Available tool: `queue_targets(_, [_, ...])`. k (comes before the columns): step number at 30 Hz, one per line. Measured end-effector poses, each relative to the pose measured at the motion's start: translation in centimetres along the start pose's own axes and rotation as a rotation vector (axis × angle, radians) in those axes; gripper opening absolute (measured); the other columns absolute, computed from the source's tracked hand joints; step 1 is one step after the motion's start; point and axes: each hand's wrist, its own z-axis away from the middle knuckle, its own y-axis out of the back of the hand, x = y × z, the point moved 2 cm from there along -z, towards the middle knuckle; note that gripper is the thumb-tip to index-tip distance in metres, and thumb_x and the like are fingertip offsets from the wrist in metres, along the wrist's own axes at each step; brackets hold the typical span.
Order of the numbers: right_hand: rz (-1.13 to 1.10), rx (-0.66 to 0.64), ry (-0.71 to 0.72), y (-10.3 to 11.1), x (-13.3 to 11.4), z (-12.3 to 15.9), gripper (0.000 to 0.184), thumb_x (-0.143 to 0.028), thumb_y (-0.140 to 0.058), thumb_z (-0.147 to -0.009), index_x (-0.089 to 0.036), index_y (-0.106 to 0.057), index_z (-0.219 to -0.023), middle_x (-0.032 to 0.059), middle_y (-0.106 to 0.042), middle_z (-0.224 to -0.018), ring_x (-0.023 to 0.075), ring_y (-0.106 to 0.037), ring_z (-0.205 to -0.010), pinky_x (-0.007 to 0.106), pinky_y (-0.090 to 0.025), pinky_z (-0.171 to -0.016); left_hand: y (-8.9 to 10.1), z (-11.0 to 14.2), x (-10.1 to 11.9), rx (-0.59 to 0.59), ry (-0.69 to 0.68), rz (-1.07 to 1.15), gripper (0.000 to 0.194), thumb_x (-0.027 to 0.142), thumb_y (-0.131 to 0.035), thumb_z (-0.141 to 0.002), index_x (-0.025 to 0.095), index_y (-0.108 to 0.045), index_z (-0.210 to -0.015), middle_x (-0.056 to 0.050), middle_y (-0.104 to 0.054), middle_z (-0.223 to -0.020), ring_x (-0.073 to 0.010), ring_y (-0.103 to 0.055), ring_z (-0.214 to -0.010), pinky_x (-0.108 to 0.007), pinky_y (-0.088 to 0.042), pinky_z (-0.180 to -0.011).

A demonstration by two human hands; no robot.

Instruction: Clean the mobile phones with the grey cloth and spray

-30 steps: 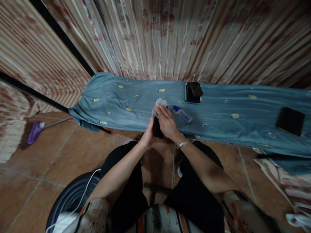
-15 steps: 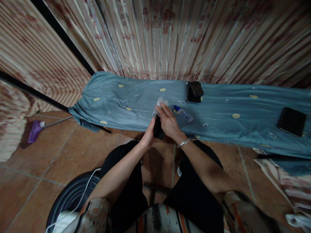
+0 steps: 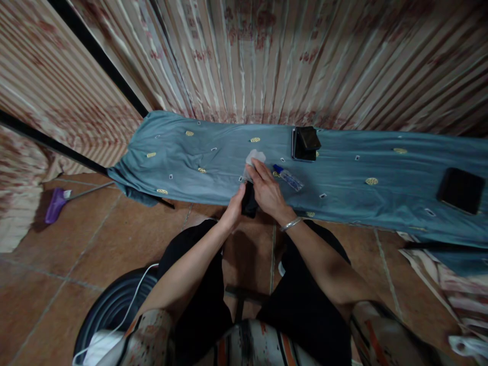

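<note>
My left hand (image 3: 233, 209) is closed on the side of a black phone-like slab (image 3: 249, 201), held at the near edge of the cloth-covered table. Over its far end, my right hand (image 3: 268, 190) presses a thin white wipe (image 3: 254, 158) with its fingers; part of the wipe sticks out beyond the fingertips. The fingers hide much of the slab's upper face. Just right of that hand, a clear spray bottle with a blue top (image 3: 288, 177) lies on its side.
The long table has a blue-green cloth (image 3: 224, 142). Dark flat devices (image 3: 306, 145) are stacked at the back, and a black case (image 3: 460, 190) lies far right. A purple brush (image 3: 56, 206) and a round black base (image 3: 114, 310) with a white cable are on the tiled floor.
The right hand has shifted slightly on the slab, and the wipe now spreads flatter beyond the fingertips. The left hand has kept its hold.
</note>
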Motion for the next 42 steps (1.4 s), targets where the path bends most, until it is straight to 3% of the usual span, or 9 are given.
queue_targets(7, [-0.04,-0.003,-0.089,0.3,1.6,-0.6,0.065,-0.007,-0.035,-0.094,-0.017,-0.042,-0.158,0.0112,-0.042,-0.166,0.0216,-0.034,-0.157,0.048,-0.029,-0.131,-0.7,0.6,0.2,0.038,0.03,-0.044,0.048,0.05,-0.058,-0.098,0.016,-0.074,-0.128,-0.011,-0.077,-0.127,-0.0318,-0.061,-0.137,-0.045,-0.046,-0.118])
queue_targets(12, [-0.069,0.001,-0.1,0.2,1.7,-0.6,0.065,-0.01,-0.032,-0.096,-0.019,-0.037,-0.161,0.0089,-0.044,-0.165,0.021,-0.036,-0.156,0.05,-0.03,-0.13,-1.3,1.1,0.9,0.049,0.067,-0.029,0.048,0.048,-0.049,-0.103,0.015,-0.072,-0.129,-0.012,-0.08,-0.114,-0.0295,-0.073,-0.117,-0.041,-0.058,-0.103])
queue_targets(19, [-0.137,0.028,-0.178,-0.3,2.9,-0.5,0.06,-0.017,-0.034,-0.1,-0.018,-0.039,-0.159,0.011,-0.049,-0.161,0.0225,-0.042,-0.153,0.052,-0.033,-0.129,-0.9,0.8,1.5,0.044,0.082,-0.039,0.056,0.051,-0.042,-0.105,0.009,-0.07,-0.128,-0.015,-0.082,-0.101,-0.0245,-0.08,-0.094,-0.032,-0.063,-0.085])
queue_targets(28, [-0.142,0.079,-0.215,-0.7,3.3,-0.5,0.055,-0.019,-0.04,-0.099,-0.017,-0.047,-0.154,0.0127,-0.056,-0.156,0.0243,-0.053,-0.145,0.052,-0.039,-0.125,-1.2,0.8,1.8,0.067,0.081,0.034,0.051,0.046,-0.04,-0.106,0.012,-0.071,-0.128,-0.013,-0.082,-0.104,-0.0232,-0.079,-0.099,-0.033,-0.062,-0.092])
queue_targets(38, [-0.133,0.013,-0.212,-1.3,1.1,0.8,0.052,-0.024,-0.042,-0.1,-0.017,-0.052,-0.151,0.0106,-0.064,-0.148,0.028,-0.062,-0.136,0.048,-0.047,-0.119,-0.9,0.1,2.7,0.096,0.043,0.123,0.057,0.05,-0.041,-0.105,0.013,-0.063,-0.143,-0.012,-0.078,-0.122,-0.0271,-0.071,-0.122,-0.039,-0.053,-0.111])
queue_targets(42, [-0.119,-0.022,-0.153,-1.2,0.4,1.3,0.051,-0.023,-0.04,-0.1,-0.018,-0.056,-0.148,0.0112,-0.068,-0.143,0.0278,-0.065,-0.131,0.047,-0.048,-0.117,-0.9,-0.1,3.2,0.093,0.055,0.144,0.06,0.048,-0.031,-0.108,0.011,-0.064,-0.141,-0.012,-0.079,-0.119,-0.0259,-0.071,-0.121,-0.038,-0.053,-0.11])
